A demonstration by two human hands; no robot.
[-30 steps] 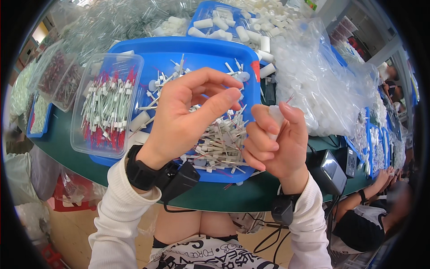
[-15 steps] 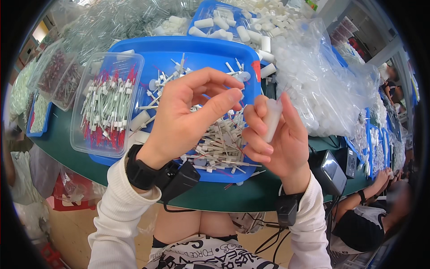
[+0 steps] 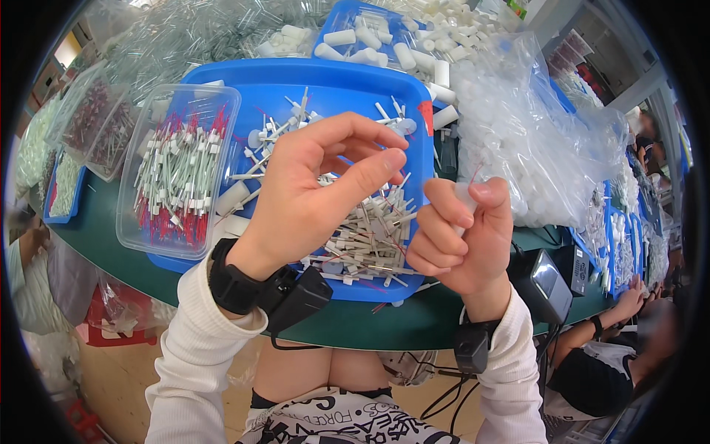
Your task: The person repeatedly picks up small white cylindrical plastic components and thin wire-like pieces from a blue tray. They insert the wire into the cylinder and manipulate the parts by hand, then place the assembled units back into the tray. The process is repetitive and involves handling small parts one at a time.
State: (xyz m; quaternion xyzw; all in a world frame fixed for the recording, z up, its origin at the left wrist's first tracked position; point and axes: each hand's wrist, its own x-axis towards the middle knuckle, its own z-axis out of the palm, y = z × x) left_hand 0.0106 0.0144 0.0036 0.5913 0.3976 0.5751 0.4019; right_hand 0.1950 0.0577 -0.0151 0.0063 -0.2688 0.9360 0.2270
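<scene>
My right hand (image 3: 462, 237) is closed around a white plastic cylinder (image 3: 464, 197), with the thumb near its top. A thin red wire sticks up out of the cylinder's upper end. Left of it, my left hand (image 3: 318, 181) hovers over the blue tray (image 3: 251, 74), fingers curled and thumb tip close to the index fingertip; whatever may be pinched there is hidden. Beneath both hands lies a heap of small white parts with metal pins and red wires (image 3: 370, 240) in the tray.
A clear plastic box (image 3: 127, 214) of red-and-white wired parts overlaps the tray's left side. White cylinders pile up behind, beside a clear bag (image 3: 518, 140) of white pieces. A black-and-silver device (image 3: 549, 281) stands at right. Another person's hand (image 3: 629, 300) works at far right.
My right hand has closed more tightly around the cylinder, its thumb coming down over the top, and it has dropped slightly. My left hand has hardly moved.
</scene>
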